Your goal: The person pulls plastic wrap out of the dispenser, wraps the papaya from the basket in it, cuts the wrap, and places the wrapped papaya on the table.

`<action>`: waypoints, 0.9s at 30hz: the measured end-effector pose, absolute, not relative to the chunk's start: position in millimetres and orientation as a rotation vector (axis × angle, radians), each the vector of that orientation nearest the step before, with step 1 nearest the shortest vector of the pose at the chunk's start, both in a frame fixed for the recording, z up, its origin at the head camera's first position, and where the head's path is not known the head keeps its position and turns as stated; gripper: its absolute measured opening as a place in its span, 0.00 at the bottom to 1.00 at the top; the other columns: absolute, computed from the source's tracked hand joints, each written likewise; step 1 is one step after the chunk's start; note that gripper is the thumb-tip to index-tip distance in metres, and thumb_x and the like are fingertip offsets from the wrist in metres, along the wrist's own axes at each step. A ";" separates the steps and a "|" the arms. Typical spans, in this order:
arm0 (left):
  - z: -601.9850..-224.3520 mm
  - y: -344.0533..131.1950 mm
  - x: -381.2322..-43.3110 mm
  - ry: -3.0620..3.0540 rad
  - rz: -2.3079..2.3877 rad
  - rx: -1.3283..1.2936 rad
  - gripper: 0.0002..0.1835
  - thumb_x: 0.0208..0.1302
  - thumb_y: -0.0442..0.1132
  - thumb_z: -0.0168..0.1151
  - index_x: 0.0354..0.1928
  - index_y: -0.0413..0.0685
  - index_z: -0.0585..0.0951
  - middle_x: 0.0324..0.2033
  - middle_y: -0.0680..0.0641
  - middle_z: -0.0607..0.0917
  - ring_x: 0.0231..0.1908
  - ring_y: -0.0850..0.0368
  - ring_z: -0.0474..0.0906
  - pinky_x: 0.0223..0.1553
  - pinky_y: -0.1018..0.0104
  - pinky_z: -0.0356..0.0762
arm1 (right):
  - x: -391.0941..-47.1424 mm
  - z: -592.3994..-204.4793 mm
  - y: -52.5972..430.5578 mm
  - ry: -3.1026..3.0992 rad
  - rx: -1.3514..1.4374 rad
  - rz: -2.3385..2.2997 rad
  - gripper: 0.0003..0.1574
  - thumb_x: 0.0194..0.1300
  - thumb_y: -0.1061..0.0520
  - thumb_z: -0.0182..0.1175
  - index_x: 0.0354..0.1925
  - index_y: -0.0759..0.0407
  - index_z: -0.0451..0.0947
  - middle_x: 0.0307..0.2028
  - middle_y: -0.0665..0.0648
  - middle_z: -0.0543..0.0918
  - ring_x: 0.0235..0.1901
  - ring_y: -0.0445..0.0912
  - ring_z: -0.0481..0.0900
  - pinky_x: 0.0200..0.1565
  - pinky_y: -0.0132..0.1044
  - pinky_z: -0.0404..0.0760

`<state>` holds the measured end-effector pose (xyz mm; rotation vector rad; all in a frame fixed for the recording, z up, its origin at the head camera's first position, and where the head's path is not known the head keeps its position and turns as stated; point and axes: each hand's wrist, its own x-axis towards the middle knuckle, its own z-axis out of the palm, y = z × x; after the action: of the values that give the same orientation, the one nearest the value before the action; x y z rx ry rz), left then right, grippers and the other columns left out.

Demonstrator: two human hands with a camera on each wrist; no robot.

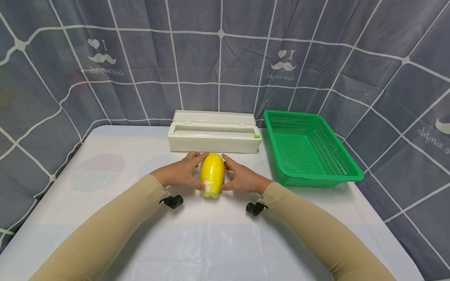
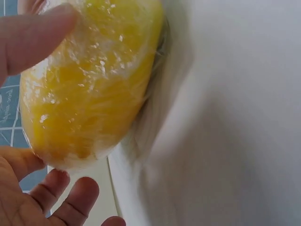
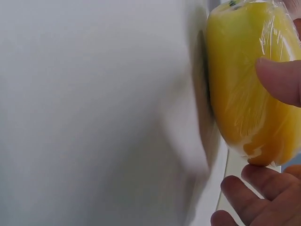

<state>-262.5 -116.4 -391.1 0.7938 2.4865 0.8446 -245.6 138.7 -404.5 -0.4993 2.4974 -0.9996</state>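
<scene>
An oval yellow melon (image 1: pixel 212 175), wrapped in shiny clear film, is at the middle of the white table. My left hand (image 1: pixel 185 171) holds it from the left, the thumb near its front end and the fingers at its far end. From the other side my right hand (image 1: pixel 242 176) holds it the same way. In the left wrist view the film on the melon (image 2: pixel 94 89) is crinkled, and the left thumb (image 2: pixel 37 37) overlaps it. The right wrist view shows smoother film over the melon (image 3: pixel 244 80), with the right thumb (image 3: pixel 282 82) against its side.
Behind the melon stands a white cling film dispenser (image 1: pixel 214 144), lid raised, with a green slider (image 1: pixel 257 136) at its right end. A green plastic basket (image 1: pixel 277 156) sits at the right. A grey patterned curtain (image 1: pixel 197 58) surrounds the back and sides of the table (image 1: pixel 197 246).
</scene>
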 end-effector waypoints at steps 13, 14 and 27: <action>-396.5 -118.4 -256.7 2.438 0.859 0.759 0.67 0.57 0.49 0.79 0.86 0.54 0.40 0.81 0.41 0.57 0.73 0.41 0.69 0.74 0.41 0.69 | -238.3 -399.1 140.6 2.579 -0.476 -1.077 0.72 0.59 0.53 0.80 0.85 0.52 0.44 0.78 0.59 0.68 0.74 0.58 0.72 0.74 0.57 0.71; -397.0 -118.7 -256.5 2.434 0.850 0.763 0.66 0.58 0.48 0.78 0.86 0.55 0.40 0.81 0.41 0.58 0.74 0.41 0.68 0.74 0.40 0.68 | -237.8 -398.5 140.0 2.582 -0.475 -1.087 0.71 0.58 0.52 0.80 0.85 0.52 0.45 0.77 0.59 0.68 0.73 0.58 0.72 0.74 0.57 0.71; -404.9 -125.7 -259.0 2.406 0.863 0.727 0.62 0.62 0.69 0.69 0.86 0.60 0.43 0.78 0.40 0.67 0.76 0.39 0.66 0.76 0.34 0.62 | -234.2 -404.4 136.1 2.569 -0.459 -1.047 0.65 0.63 0.42 0.76 0.84 0.52 0.50 0.82 0.56 0.60 0.76 0.59 0.67 0.75 0.61 0.67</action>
<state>-259.0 -125.7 -404.9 0.7274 2.4061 0.8626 -234.2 136.1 -404.4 -0.4586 2.5689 -1.0472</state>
